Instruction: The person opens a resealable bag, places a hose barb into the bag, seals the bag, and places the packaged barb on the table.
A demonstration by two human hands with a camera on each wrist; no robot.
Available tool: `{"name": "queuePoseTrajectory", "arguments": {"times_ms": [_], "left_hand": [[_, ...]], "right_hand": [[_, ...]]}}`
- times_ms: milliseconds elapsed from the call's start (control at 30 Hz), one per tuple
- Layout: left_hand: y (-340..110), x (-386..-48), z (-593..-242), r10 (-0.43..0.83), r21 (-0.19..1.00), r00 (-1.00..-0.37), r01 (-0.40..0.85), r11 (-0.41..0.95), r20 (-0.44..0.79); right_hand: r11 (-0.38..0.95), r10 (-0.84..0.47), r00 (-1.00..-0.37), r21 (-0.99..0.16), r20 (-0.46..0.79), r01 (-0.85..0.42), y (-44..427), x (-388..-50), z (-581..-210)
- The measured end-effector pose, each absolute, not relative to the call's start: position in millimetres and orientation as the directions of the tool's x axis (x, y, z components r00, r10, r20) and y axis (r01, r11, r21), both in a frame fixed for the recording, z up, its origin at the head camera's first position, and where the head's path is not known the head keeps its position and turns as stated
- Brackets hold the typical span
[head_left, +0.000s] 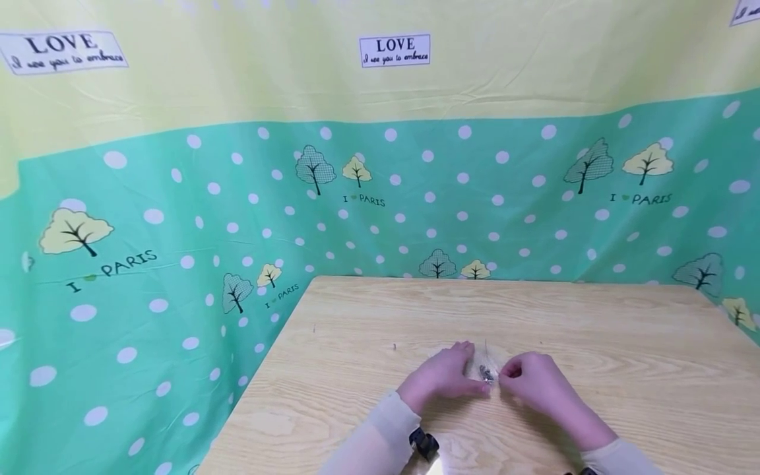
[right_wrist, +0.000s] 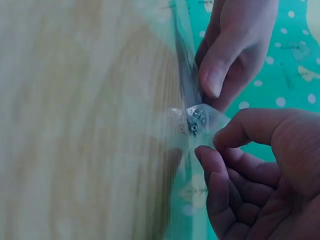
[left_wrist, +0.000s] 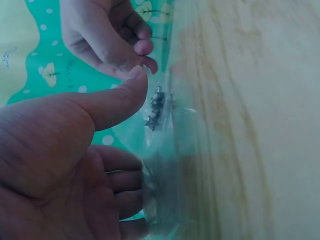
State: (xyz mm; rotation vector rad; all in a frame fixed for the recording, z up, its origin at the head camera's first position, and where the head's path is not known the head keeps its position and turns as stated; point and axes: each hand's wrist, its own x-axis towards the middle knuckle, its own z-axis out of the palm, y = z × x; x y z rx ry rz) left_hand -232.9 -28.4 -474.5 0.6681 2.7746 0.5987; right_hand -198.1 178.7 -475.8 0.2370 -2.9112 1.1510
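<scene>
A clear plastic bag (right_wrist: 214, 119) lies on the table between the two hands, with a small cluster of dark metal pieces (left_wrist: 156, 110) inside; they look like screws, too small to tell for certain. My left hand (head_left: 444, 374) rests at the bag's left side, fingers extended against the plastic and thumb stretched out toward the other hand. On the opposite side, my right hand (head_left: 537, 382) pinches the bag's edge between thumb and index finger, its other fingers curled in.
The wooden table (head_left: 344, 396) has tiny specks on it, one dark bit (head_left: 394, 346) left of the hands. A green and yellow patterned curtain (head_left: 368, 218) hangs behind and along the left side. A black wrist strap (head_left: 424, 443) is on the left wrist.
</scene>
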Motion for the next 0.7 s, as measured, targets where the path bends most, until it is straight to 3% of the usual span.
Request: {"name": "queuePoseTrajectory", "arguments": {"times_ms": [233,467,700], "left_hand": [[-20,-229,-469,0.414,0.426,-0.897,0.319,0.847,-0.151],[-21,-228,-467,0.443,0.355,-0.883,0.369,0.859,-0.155],[-31,-233,-463,0.444,0.516,-0.887,0.323,0.793,-0.127]], "right_hand": [[0.699,-0.103,-0.994,-0.710,0.023,-0.089,188,-205,-478],[0.682,-0.102,-0.995,-0.727,0.021,-0.085,188,-205,-477],[0.711,-0.150,-0.984,-0.681,0.098,-0.176,190,-205,-471]]}}
